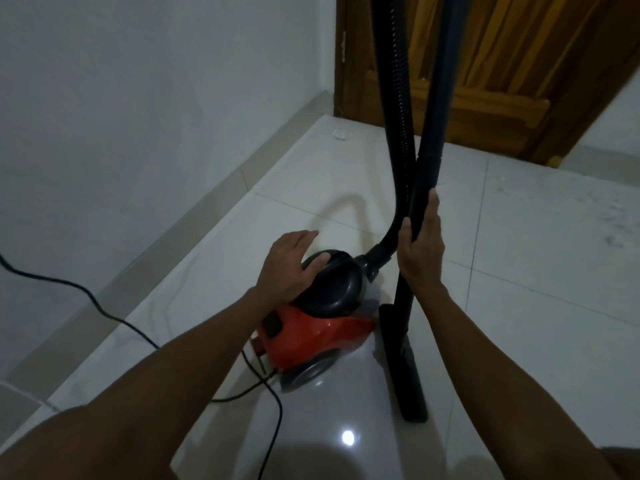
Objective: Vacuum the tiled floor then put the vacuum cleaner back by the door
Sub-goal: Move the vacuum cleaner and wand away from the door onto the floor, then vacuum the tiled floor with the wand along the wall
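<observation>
- Our right hand (420, 247) clamps the upright wand (424, 188); we keep it vertical.
- Left hand (289, 263), fingers spread, rests on the canister vacuum (322, 320), mid-floor near the wooden door (502, 64); mind the cord (273, 403).

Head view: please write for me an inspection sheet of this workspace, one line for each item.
Surface: glossy pale tiled floor, a lamp reflected near the bottom.
Job's things: red and black vacuum cleaner on the floor; hose rising from it; wand upright, floor nozzle on the tiles.
Clutter: small white object by the wall base.
Hands: left hand open on the black top; right hand gripping the wand.
Cables: black power cord trailing left across the floor.
Surroundings: white wall; wooden door behind.
</observation>
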